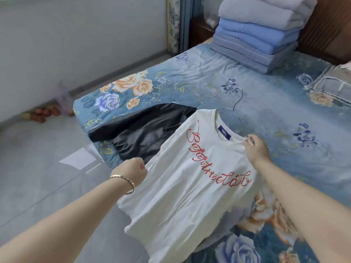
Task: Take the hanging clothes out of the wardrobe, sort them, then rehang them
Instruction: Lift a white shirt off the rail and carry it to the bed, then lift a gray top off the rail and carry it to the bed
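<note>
While the white T-shirt lies partly over the black jacket at the bed's edge, the left hand grips its shoulder and the right hand pinches its collar, likely to straighten it.

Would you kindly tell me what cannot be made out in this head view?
Head view:
black jacket: part lies under the white T-shirt.
wire hanger: lower part inside the T-shirt.
collar label: print too small.
left hand: fingers curled out of sight, grip unclear.
T-shirt hem: past bottom edge.
</note>
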Action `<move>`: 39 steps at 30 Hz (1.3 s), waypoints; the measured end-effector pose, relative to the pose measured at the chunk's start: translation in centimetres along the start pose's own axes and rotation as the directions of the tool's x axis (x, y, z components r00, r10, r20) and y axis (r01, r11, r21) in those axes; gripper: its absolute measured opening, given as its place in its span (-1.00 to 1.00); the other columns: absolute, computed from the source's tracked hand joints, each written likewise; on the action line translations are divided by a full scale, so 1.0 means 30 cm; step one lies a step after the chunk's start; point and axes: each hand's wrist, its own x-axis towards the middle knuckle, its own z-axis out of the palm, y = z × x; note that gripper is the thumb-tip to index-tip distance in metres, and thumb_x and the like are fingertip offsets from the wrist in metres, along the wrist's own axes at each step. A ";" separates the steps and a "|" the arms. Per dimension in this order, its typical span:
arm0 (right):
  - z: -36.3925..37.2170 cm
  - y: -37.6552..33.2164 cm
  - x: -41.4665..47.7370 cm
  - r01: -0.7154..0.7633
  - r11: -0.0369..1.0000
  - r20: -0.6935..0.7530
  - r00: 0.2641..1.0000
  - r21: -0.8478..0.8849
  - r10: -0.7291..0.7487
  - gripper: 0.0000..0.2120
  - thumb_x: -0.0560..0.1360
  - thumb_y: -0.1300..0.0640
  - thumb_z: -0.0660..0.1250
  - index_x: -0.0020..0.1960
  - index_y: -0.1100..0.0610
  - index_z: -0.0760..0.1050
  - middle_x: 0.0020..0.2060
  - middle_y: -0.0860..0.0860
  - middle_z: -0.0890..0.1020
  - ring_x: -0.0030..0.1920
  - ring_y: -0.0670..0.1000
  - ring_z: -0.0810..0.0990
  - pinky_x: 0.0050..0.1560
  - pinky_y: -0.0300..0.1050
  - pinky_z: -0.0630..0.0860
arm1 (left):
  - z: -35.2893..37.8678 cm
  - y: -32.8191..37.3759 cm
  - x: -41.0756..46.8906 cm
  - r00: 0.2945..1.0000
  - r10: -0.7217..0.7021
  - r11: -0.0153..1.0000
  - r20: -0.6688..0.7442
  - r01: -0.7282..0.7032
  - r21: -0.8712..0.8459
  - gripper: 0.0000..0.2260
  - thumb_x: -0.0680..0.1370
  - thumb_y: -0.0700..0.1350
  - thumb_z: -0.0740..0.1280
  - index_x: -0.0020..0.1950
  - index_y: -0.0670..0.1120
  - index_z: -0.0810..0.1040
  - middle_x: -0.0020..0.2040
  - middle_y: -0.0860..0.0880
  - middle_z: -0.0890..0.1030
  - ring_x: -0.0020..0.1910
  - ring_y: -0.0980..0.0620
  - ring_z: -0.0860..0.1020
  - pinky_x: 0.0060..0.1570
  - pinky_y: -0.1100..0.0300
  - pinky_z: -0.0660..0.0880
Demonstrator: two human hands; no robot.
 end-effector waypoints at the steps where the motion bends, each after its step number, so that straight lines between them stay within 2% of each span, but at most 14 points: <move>1: -0.006 0.031 0.055 0.001 1.000 0.011 1.000 -0.006 -0.001 -0.84 0.53 0.26 0.19 0.07 0.21 0.48 -0.04 0.17 0.54 0.00 0.18 0.47 0.00 -0.01 0.36 | 0.023 0.023 0.026 1.000 -0.011 1.000 0.013 0.011 -0.007 -0.86 0.49 -0.14 0.13 -0.24 0.01 0.41 -0.15 -0.01 0.62 -0.12 -0.07 0.61 -0.09 0.11 0.54; 4: 0.001 0.101 0.201 -0.012 0.998 0.022 1.000 -0.060 0.013 -0.87 0.56 0.18 0.18 -0.02 0.00 0.46 -0.03 0.10 0.51 0.01 0.15 0.45 0.00 -0.03 0.33 | 0.082 0.082 0.083 0.999 -0.043 0.999 0.023 0.043 0.001 -0.87 0.50 -0.11 0.12 -0.19 0.01 0.43 -0.13 0.01 0.63 -0.11 -0.04 0.61 -0.07 0.10 0.57; 6: 0.028 0.137 0.272 -0.108 0.974 -0.015 0.994 -0.201 0.107 -0.72 0.58 0.18 0.15 0.27 0.07 0.40 0.21 0.19 0.47 0.24 0.22 0.41 0.20 0.04 0.34 | 0.107 0.110 0.104 0.998 -0.064 0.998 0.026 0.064 0.005 -0.86 0.51 -0.11 0.12 -0.15 0.02 0.45 -0.13 0.03 0.63 -0.11 -0.02 0.61 -0.08 0.12 0.56; 8: 0.073 0.135 0.300 -0.174 0.913 -0.024 0.984 -0.369 0.178 -0.58 0.55 0.23 0.18 0.40 0.17 0.27 0.32 0.27 0.35 0.35 0.25 0.31 0.31 0.07 0.29 | 0.122 0.123 0.113 0.996 -0.079 0.997 0.044 0.080 0.001 -0.86 0.52 -0.10 0.12 -0.14 0.03 0.45 -0.13 0.04 0.63 -0.11 -0.01 0.61 -0.08 0.12 0.56; 10: 0.141 0.087 0.281 -0.047 0.863 0.116 0.986 -0.504 0.121 -0.58 0.52 0.25 0.20 0.38 0.22 0.31 0.30 0.26 0.36 0.33 0.24 0.32 0.31 0.04 0.31 | 0.129 0.119 0.113 0.993 -0.102 0.995 0.058 0.103 -0.004 -0.87 0.53 -0.09 0.12 -0.14 0.03 0.44 -0.13 0.04 0.63 -0.11 -0.01 0.61 -0.09 0.14 0.55; 12: 0.230 0.005 0.224 0.194 0.825 0.359 0.933 -0.531 0.012 -0.64 0.53 0.25 0.15 0.32 0.18 0.39 0.28 0.21 0.41 0.31 0.20 0.37 0.27 -0.02 0.36 | 0.127 0.102 0.103 0.990 -0.130 0.992 0.054 0.129 0.007 -0.87 0.53 -0.09 0.13 -0.15 0.03 0.44 -0.12 0.03 0.62 -0.09 -0.01 0.59 -0.11 0.16 0.51; 14: 0.325 -0.081 0.149 0.399 0.791 0.586 0.808 -0.464 -0.063 -0.66 0.54 0.25 0.11 0.27 0.13 0.45 0.26 0.14 0.48 0.27 0.16 0.45 0.25 -0.06 0.42 | 0.112 0.069 0.083 0.985 -0.167 0.986 0.044 0.167 0.012 -0.87 0.54 -0.09 0.13 -0.17 0.03 0.42 -0.10 0.01 0.62 -0.07 -0.03 0.58 -0.10 0.17 0.49; 17: 0.439 -0.235 -0.006 0.624 0.694 0.787 0.602 -0.359 -0.134 -0.65 0.54 0.24 0.08 0.25 0.05 0.46 0.25 0.08 0.51 0.24 0.12 0.49 0.21 -0.11 0.43 | 0.078 -0.010 0.028 0.966 -0.253 0.967 0.051 0.254 -0.016 -0.87 0.54 -0.10 0.13 -0.16 0.02 0.43 -0.06 0.00 0.61 -0.04 -0.04 0.58 -0.11 0.18 0.47; 24: 0.543 -0.607 -0.514 0.953 0.293 0.923 0.179 -0.077 -0.339 -0.67 0.55 0.22 0.12 0.27 0.07 0.47 0.25 0.11 0.51 0.22 0.17 0.50 0.16 -0.10 0.44 | -0.027 -0.311 -0.263 0.870 -0.493 0.868 0.003 0.492 -0.074 -0.93 0.54 -0.09 0.15 -0.09 0.01 0.41 0.08 -0.01 0.55 -0.07 -0.03 0.46 -0.12 0.23 0.37; 29: 0.581 -0.795 -1.000 0.994 -0.021 0.927 -0.104 0.104 -0.359 -0.65 0.56 0.24 0.08 0.30 0.04 0.42 0.25 0.12 0.48 0.23 0.16 0.49 0.16 -0.09 0.42 | -0.092 -0.584 -0.670 0.719 -0.690 0.719 -0.084 0.669 -0.187 -0.95 0.54 -0.08 0.14 -0.06 0.01 0.38 0.10 -0.01 0.56 -0.04 -0.05 0.50 -0.13 0.22 0.35; 31: 0.575 -0.855 -1.231 0.974 -0.143 0.911 -0.217 0.177 -0.350 -0.65 0.57 0.23 0.06 0.31 0.03 0.40 0.25 0.10 0.47 0.22 0.15 0.48 0.02 -0.15 0.42 | -0.108 -0.705 -0.875 0.634 -0.764 0.642 -0.120 0.730 -0.234 -0.95 0.54 -0.08 0.14 -0.08 0.00 0.38 0.09 -0.02 0.57 0.02 -0.06 0.54 -0.13 0.22 0.35; 33: 0.557 -0.900 -1.485 0.930 -0.278 0.890 -0.326 0.240 -0.320 -0.65 0.59 0.23 0.04 0.34 0.07 0.38 0.25 0.08 0.45 0.22 0.13 0.46 -0.12 -0.22 0.37 | -0.124 -0.810 -1.117 0.539 -0.827 0.561 -0.159 0.784 -0.264 -0.93 0.55 -0.08 0.12 -0.08 0.00 0.38 0.01 -0.03 0.56 -0.07 -0.05 0.50 -0.16 0.23 0.34; 36: 0.526 -0.934 -1.869 0.829 -0.443 0.842 -0.479 0.341 -0.248 -0.67 0.61 0.24 0.02 0.32 0.19 0.38 0.25 0.13 0.47 0.21 0.16 0.48 0.09 -0.06 0.45 | -0.144 -0.930 -1.493 0.396 -0.895 0.443 -0.203 0.837 -0.321 -0.91 0.56 -0.09 0.11 -0.08 0.00 0.40 -0.05 -0.05 0.53 -0.11 -0.06 0.46 -0.16 0.23 0.31; 39: 0.483 -0.929 -2.249 0.740 -0.521 0.768 -0.600 0.426 -0.223 -0.68 0.59 0.24 0.06 0.28 0.22 0.43 0.22 0.15 0.51 0.20 0.16 0.50 0.15 -0.03 0.45 | -0.135 -1.027 -1.871 0.230 -0.944 0.307 -0.235 0.875 -0.375 -0.86 0.56 -0.08 0.12 -0.02 -0.02 0.46 0.01 -0.04 0.58 -0.07 -0.07 0.49 -0.15 0.24 0.31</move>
